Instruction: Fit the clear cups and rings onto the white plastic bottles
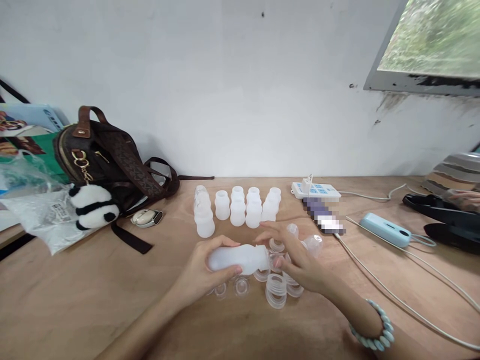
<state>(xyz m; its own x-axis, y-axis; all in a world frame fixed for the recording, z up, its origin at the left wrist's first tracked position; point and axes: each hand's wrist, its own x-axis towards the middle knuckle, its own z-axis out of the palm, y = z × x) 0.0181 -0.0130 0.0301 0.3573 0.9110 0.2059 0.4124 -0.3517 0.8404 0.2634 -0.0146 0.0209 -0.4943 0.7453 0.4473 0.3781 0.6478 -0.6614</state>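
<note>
My left hand [210, 267] is closed around a translucent white baby bottle [236, 260], tipped on its side with its neck to the right. Just beyond the neck is my right hand [296, 257], its thumb and fingers spread apart; whether the thumb touches the clear part by the neck cannot be made out. Clear collar rings [276, 287] lie below and around this hand, some partly hidden by it. Clear teats [314, 245] are to its right, and small clear domed pieces [242, 286] sit under the bottle. White bottles [237, 207] stand upright behind, with clear-topped ones [204, 215] at the left.
On the left are a dark backpack [108, 155], a panda plush [93, 206], a plastic bag [48, 215] and a beige device [147, 217]. To the right lie a power strip [322, 190], a phone [322, 215], a light-blue device [385, 230] and white cables [375, 282].
</note>
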